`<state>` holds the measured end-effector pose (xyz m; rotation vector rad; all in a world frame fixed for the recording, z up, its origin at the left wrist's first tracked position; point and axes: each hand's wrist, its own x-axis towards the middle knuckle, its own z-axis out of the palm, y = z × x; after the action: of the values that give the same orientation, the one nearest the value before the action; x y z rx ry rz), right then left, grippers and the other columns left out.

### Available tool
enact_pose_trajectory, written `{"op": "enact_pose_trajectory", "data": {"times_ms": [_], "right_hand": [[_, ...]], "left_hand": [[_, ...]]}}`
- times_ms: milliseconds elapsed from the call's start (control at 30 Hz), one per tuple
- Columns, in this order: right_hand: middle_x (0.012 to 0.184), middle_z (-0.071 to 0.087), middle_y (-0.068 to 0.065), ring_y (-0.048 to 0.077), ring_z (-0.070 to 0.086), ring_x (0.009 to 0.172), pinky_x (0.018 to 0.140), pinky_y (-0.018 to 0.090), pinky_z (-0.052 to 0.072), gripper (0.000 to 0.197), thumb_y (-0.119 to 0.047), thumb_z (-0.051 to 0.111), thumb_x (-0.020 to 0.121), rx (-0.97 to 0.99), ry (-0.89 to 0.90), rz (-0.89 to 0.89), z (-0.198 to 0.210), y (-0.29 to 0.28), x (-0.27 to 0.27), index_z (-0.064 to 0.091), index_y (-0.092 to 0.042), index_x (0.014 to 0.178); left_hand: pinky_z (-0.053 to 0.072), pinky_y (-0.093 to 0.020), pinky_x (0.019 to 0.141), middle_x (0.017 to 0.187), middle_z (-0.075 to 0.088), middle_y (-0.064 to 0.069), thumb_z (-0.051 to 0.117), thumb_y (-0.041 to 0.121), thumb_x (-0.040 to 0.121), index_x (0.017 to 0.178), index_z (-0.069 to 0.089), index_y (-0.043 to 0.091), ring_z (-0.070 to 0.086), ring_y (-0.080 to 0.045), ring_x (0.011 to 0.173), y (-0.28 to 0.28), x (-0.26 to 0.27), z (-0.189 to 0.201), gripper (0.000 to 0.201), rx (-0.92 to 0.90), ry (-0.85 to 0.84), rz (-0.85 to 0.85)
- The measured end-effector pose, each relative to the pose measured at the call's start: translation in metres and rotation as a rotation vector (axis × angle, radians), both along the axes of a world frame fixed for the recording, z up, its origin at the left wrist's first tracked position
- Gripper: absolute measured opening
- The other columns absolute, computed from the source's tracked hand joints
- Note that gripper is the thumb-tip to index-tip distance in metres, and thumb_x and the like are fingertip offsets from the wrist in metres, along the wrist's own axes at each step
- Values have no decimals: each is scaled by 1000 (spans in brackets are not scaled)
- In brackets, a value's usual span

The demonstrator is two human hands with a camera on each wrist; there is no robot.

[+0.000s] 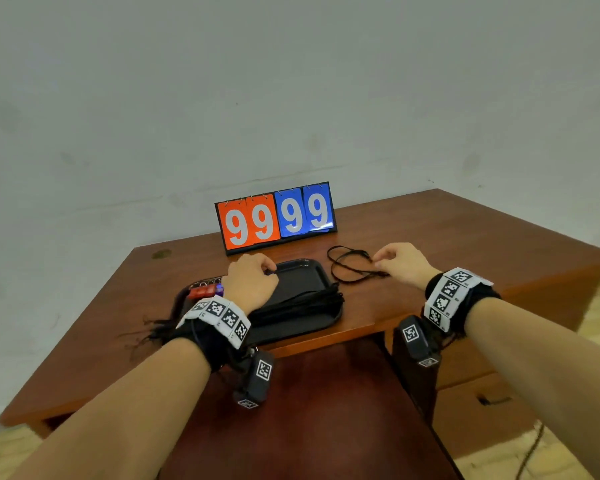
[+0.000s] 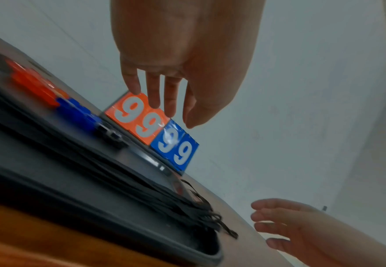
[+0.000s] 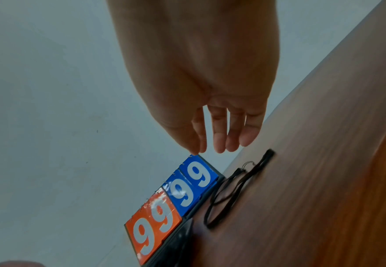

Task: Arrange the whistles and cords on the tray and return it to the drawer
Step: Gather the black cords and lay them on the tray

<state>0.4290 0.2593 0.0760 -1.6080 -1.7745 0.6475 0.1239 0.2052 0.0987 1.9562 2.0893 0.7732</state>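
Loose cord (image 1: 352, 265) just beside right fingers (image 1: 381, 259)

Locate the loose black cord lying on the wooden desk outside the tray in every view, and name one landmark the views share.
Head: the loose black cord lies on the wooden desk right of the black plastic tray, by the right hand.
Left wrist: only a blurred bit may show past the tray's far corner; uncertain.
Right wrist: lower centre, below the fingers.
Shared landmark: the orange-and-blue flip scoreboard reading 9999.
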Motion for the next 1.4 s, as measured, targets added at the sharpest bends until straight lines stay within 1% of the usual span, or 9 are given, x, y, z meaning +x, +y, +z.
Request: {"op": "enact_pose_trajectory", "data": {"times_ms": [167, 400, 600, 733, 833, 967, 1100, 1267, 1400], "right_hand": [[121, 63, 3, 18, 55, 112, 86, 26, 38, 16, -19, 64, 91, -39, -11, -23, -1, 13, 37, 69, -18, 106], [108, 60, -3, 14, 54, 103, 84, 23, 38, 22, -17, 64, 90, -81, 1, 16, -7, 36, 59, 67, -18, 112], [107, 60, -4, 15, 57, 103, 82, 23, 41, 31, -20, 67, 86, -138, -27, 83, -10, 65, 56, 63, -19, 117], [109, 59, -1, 17, 58, 104, 81, 25, 44, 36, -22, 68, 86, -157, -19, 95, -17, 83, 61, 62, -17, 121], [110, 57, -1, 17, 56, 104, 80, 25, 43, 39, -24, 69, 86, -169, -44, 98, -22, 93, 66, 61, -18, 124], [111, 56, -2, 14, 52, 101, 81, 24, 39, 38, -24, 68, 89, -177, -64, 103, -26, 102, 71, 60, -18, 125], [112, 56, -3, 15, 52, 103, 84, 25, 40, 36, -24, 68, 89, -179, -67, 124, -29, 106, 76, 60, -19, 124], [120, 61, 2, 19, 57, 108, 91, 30, 47, 35, -23, 67, 88, -191, -44, 120, -35, 106, 77, 62, -19, 123], [121, 62, 3, 19, 57, 109, 90, 30, 47, 35, -21, 67, 88, -192, -20, 115, -35, 105, 76, 62, -18, 123]], "left_hand": [[42, -49, 101, 115, 60, 7, 62, 30, 85, 93, 63, 38, 52, -23, 114, 33, 69, -4, 12, -38, 11, -101], [48, -46, 96, 107, 65, 12, 58, 29, 82, 79, 60, 43, 61, -20, 105, 80, 139, -17, 14, -132, -14, -186], [50, -37, 97, 113, 63, 5, 56, 22, 85, 98, 59, 36, 60, -20, 109, 128, 175, -32, 19, -270, 1, -216], [47, -38, 102, 126, 64, 4, 60, 40, 86, 124, 59, 32, 59, -22, 115, 153, 196, -44, 39, -328, 97, -269], [45, -42, 104, 139, 56, -1, 58, 50, 82, 139, 48, 35, 55, -28, 122, 167, 207, -46, 60, -388, 197, -241], [39, -44, 109, 149, 40, -8, 51, 44, 91, 145, 43, 39, 45, -37, 131, 180, 215, -48, 55, -435, 368, -212], [46, -41, 101, 141, 45, -10, 49, 34, 96, 134, 58, 26, 53, -36, 121, 186, 225, -50, 41, -420, 461, -239], [52, -32, 69, 103, 70, -9, 58, 22, 91, 101, 72, 8, 68, -26, 90, 184, 227, -46, 23, -372, 397, -296], [58, -36, 80, 102, 71, -9, 64, 21, 89, 103, 70, 8, 68, -26, 92, 179, 225, -44, 20, -344, 318, -301]]}}
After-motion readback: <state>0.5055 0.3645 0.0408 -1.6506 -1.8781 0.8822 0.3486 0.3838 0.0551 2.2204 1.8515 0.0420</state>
